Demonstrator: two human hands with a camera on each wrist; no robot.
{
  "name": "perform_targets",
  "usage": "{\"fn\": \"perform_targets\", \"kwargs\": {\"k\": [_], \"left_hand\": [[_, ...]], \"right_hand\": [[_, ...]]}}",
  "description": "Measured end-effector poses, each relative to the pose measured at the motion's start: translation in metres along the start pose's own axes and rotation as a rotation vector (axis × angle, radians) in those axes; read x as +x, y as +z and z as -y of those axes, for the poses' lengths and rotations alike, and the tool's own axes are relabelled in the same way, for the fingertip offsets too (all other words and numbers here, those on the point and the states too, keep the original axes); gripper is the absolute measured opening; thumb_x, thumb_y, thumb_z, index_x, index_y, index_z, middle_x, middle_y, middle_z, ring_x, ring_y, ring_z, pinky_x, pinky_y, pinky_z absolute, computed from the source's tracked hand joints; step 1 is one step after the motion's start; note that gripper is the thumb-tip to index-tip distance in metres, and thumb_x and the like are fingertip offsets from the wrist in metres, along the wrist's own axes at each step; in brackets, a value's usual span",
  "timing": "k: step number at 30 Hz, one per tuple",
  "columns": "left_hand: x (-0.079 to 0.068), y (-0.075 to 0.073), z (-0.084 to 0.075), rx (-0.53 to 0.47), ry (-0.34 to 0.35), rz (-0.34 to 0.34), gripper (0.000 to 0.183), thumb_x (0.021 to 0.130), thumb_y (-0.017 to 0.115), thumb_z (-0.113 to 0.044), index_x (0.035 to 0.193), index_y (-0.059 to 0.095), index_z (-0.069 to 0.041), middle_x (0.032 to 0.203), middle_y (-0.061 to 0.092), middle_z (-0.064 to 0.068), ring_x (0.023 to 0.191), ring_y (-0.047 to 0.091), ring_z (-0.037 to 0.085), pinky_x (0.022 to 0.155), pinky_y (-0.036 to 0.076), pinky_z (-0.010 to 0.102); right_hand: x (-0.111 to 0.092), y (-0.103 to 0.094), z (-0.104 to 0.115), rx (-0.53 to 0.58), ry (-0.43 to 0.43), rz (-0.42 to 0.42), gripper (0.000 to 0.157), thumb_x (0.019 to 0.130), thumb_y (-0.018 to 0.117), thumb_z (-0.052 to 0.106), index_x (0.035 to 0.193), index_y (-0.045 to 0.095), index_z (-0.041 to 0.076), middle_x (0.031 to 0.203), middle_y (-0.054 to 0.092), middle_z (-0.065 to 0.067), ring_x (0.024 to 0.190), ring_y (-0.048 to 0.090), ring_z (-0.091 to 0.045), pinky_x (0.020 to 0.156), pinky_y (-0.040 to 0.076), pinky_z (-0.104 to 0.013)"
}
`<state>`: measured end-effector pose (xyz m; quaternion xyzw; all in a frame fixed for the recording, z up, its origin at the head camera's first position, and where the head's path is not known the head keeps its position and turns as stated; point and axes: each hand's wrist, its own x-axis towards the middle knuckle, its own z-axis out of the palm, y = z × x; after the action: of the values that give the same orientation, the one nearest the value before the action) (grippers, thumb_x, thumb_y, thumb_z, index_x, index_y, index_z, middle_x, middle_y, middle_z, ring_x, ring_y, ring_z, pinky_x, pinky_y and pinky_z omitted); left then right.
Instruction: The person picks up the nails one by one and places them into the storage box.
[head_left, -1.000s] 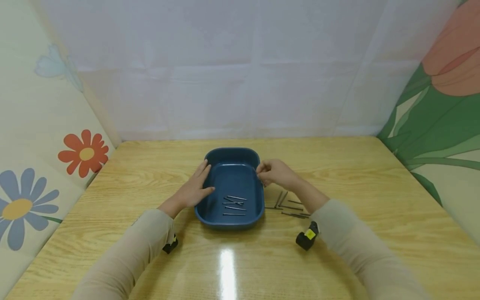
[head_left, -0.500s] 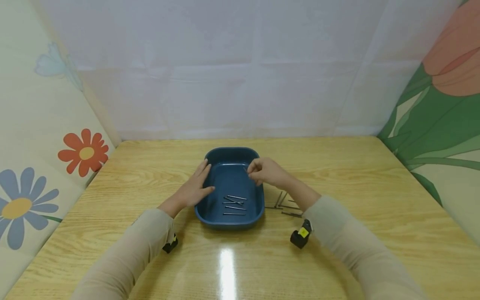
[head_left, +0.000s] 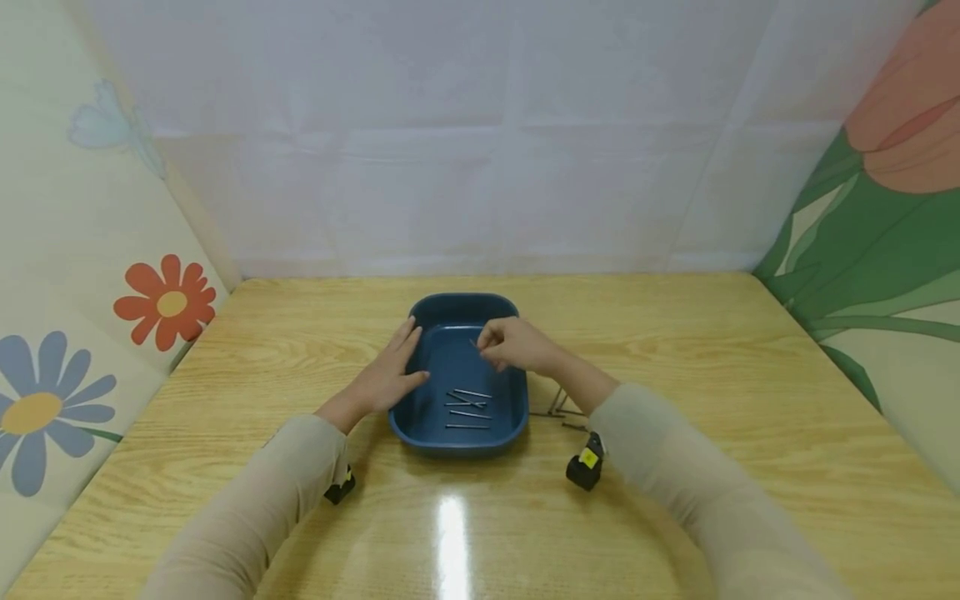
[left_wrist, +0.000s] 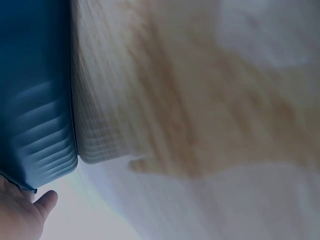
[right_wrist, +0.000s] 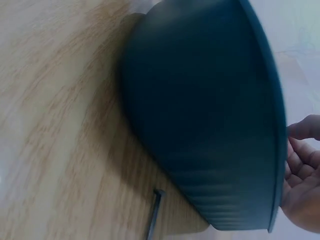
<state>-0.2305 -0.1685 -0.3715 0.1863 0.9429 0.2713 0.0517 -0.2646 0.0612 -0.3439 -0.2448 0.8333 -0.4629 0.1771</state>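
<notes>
A deep blue rectangular tub [head_left: 459, 451] with rounded corners stands on the wooden table. My left hand [head_left: 386, 379] rests along its left rim, fingers straight and thumb reaching over the edge. Over the tub's right half, my right hand [head_left: 519, 343] pinches a thin nail [head_left: 474, 343] between thumb and fingertips. Several nails [head_left: 468, 427] lie crosswise on the tub floor, near its front. More loose nails [head_left: 547, 415] are on the table to its right, partly hidden behind the right forearm. The right wrist view shows one nail [right_wrist: 155, 212] beside the tub's outer wall [right_wrist: 210, 110].
A black wrist camera [head_left: 585, 468] hangs under the right sleeve, close to the loose nails. Another camera [head_left: 341, 487] is under the left sleeve. White cloth [head_left: 420, 167] closes off the table's far edge, with flower-printed panels at both sides.
My right hand has moved left with the nail, from the tub's right rim to over its inside. The right forearm now covers more of the loose nails. The left hand has stayed put.
</notes>
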Motion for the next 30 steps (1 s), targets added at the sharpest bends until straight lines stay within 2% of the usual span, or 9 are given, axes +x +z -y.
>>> {"fn": "perform_targets", "kwargs": {"k": [7,15,21,30], "left_hand": [[0.0,-0.002,0.0,0.001,-0.01,0.008,0.068,0.087,0.047,-0.024,0.138,0.007,-0.003,0.144,-0.007,0.007,0.129,-0.002,0.023,0.1,0.011,0.044],[0.0,-0.001,0.001,-0.006,0.005,0.01,0.069,0.087,0.048,-0.023,0.138,0.007,-0.001,0.143,-0.007,0.008,0.129,-0.002,0.024,0.1,0.011,0.044],[0.0,0.0,0.003,-0.009,0.027,-0.001,0.069,0.087,0.048,-0.023,0.138,0.008,0.0,0.143,-0.006,0.01,0.129,-0.001,0.025,0.1,0.012,0.045],[-0.001,0.0,0.003,-0.012,0.031,-0.007,0.069,0.087,0.048,-0.022,0.138,0.008,0.0,0.143,-0.006,0.01,0.129,-0.001,0.026,0.1,0.013,0.044]], "right_hand": [[0.01,0.012,0.001,-0.044,-0.037,0.053,0.016,0.08,0.053,0.002,0.092,0.055,-0.008,0.077,0.056,-0.011,0.064,0.054,-0.018,0.06,0.048,-0.032],[0.017,0.021,0.001,-0.106,-0.008,0.068,0.012,0.079,0.052,0.0,0.089,0.056,-0.005,0.075,0.055,-0.008,0.06,0.053,-0.018,0.058,0.048,-0.031],[0.022,0.03,0.0,-0.191,-0.002,0.067,0.005,0.077,0.054,0.0,0.081,0.056,0.0,0.068,0.054,-0.007,0.056,0.053,-0.015,0.053,0.046,-0.025],[0.027,0.038,-0.002,-0.333,-0.016,0.075,0.005,0.074,0.056,-0.003,0.077,0.057,0.001,0.068,0.054,-0.003,0.054,0.051,-0.012,0.05,0.044,-0.022]]}}
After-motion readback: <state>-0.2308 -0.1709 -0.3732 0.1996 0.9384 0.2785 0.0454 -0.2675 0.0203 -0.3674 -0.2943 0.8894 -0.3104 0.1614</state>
